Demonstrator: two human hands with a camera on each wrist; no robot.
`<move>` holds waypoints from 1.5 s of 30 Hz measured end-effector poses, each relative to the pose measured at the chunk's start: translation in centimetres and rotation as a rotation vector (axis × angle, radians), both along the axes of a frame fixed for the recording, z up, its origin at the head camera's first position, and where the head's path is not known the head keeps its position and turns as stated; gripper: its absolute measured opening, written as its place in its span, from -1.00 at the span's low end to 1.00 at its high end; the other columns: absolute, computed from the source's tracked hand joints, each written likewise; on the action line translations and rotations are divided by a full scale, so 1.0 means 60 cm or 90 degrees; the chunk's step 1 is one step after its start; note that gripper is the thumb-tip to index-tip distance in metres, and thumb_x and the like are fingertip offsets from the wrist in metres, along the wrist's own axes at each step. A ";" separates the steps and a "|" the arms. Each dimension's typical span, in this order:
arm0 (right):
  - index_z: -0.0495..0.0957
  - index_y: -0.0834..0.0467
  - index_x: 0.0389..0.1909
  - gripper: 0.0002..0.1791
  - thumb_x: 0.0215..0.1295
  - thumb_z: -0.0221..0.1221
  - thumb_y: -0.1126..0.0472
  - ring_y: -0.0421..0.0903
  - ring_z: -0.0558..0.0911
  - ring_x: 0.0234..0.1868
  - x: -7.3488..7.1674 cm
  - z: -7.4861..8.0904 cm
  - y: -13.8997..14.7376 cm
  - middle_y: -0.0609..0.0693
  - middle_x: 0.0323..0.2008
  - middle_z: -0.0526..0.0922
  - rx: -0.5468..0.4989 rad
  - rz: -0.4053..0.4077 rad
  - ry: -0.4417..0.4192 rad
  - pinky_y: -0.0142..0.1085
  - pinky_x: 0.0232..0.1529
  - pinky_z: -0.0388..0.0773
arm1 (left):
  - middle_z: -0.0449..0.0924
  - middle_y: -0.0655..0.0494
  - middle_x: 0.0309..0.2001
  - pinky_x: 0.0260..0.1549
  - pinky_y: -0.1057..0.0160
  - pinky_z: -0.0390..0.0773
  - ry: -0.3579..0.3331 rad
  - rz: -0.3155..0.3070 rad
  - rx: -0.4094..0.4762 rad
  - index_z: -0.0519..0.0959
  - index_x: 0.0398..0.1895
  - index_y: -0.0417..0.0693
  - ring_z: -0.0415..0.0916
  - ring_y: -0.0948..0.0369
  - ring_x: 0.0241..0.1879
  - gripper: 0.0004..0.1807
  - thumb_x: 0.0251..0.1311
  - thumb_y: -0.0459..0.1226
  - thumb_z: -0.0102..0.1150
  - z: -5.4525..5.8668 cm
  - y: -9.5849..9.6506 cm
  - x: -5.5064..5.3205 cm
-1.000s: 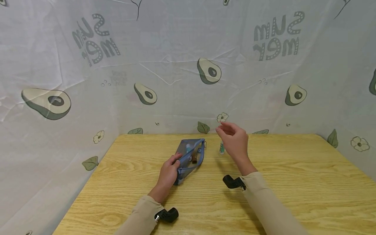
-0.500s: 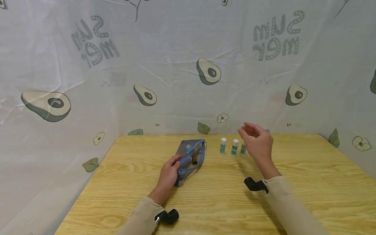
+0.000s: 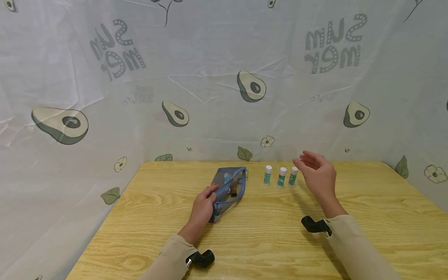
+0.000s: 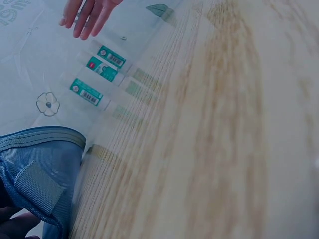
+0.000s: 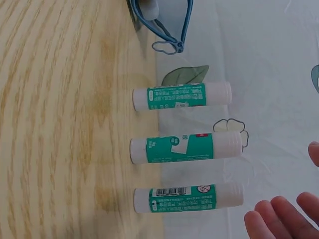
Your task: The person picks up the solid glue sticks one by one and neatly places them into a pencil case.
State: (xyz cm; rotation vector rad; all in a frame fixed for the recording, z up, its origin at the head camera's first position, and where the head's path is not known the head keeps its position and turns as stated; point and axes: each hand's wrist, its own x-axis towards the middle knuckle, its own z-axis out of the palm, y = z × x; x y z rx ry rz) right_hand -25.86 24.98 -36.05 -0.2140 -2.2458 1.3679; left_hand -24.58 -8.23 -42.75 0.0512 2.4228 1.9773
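A blue mesh zip pouch (image 3: 224, 182) lies open on the wooden table, its unzipped mouth facing right. My left hand (image 3: 202, 206) grips its near left edge, the thumb over the rim. A brown item (image 3: 233, 189) and a blue-capped one show inside. Right of the pouch, three green-and-white glue sticks stand upright in a row: the left one (image 3: 267, 175), the middle one (image 3: 281, 177) and the right one (image 3: 293, 177). Just beyond the right stick, my right hand (image 3: 319, 175) hovers with loosely bent fingers and nothing in them. The right wrist view has its fingertips (image 5: 279, 216) beside the white cap.
The wooden table (image 3: 252, 241) runs up to a pale curtain (image 3: 210, 132) printed with avocados, leaves and flowers. A small black wrist camera (image 3: 200, 258) sits on the left sleeve and another camera (image 3: 316, 225) on the right sleeve.
My right hand has moved right, away from the glue sticks, bringing the middle and right ones into sight. The left hand and the pouch stay where they were.
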 end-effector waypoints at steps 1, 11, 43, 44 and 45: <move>0.52 0.07 0.47 -0.33 0.46 0.32 -0.13 -0.56 0.55 0.00 -0.002 -0.002 0.000 0.13 0.33 0.68 0.001 0.003 -0.007 -0.71 -0.06 0.46 | 0.29 -0.09 0.63 0.65 -0.27 0.03 0.000 0.000 0.002 0.51 0.46 -0.20 -0.07 -0.17 0.72 -0.54 0.64 -0.31 -0.14 -0.001 0.000 0.000; 0.49 0.10 0.49 -0.32 0.47 0.30 -0.12 -0.18 0.60 0.23 -0.008 -0.021 0.000 0.14 0.37 0.64 -0.027 0.013 -0.066 -0.74 -0.11 0.45 | 0.28 -0.09 0.63 0.64 -0.27 0.06 -0.002 -0.001 0.003 0.50 0.48 -0.19 -0.07 -0.17 0.72 -0.54 0.65 -0.30 -0.14 -0.001 -0.001 0.001; 0.57 0.29 0.38 -0.44 0.48 0.31 0.08 0.08 0.71 0.21 -0.025 -0.066 0.003 0.31 0.29 0.67 -0.037 0.018 -0.181 -0.62 -0.27 0.62 | 0.31 -0.08 0.62 0.64 -0.25 0.09 0.001 0.001 -0.005 0.51 0.46 -0.19 -0.05 -0.16 0.71 -0.54 0.64 -0.31 -0.14 0.001 0.002 0.002; 0.57 0.29 0.37 -0.44 0.48 0.31 0.08 0.10 0.70 0.22 -0.025 -0.067 0.004 0.31 0.29 0.67 -0.036 0.018 -0.180 -0.63 -0.27 0.61 | 0.31 -0.08 0.62 0.64 -0.25 0.09 0.001 0.002 -0.007 0.52 0.46 -0.19 -0.04 -0.16 0.71 -0.54 0.64 -0.31 -0.14 0.001 0.002 0.002; 0.57 0.29 0.37 -0.44 0.48 0.31 0.08 0.11 0.70 0.24 -0.026 -0.067 0.004 0.31 0.29 0.67 -0.035 0.018 -0.179 -0.63 -0.28 0.59 | 0.31 -0.08 0.62 0.64 -0.25 0.08 0.000 0.002 -0.007 0.52 0.46 -0.19 -0.04 -0.16 0.71 -0.54 0.64 -0.31 -0.14 0.000 0.002 0.001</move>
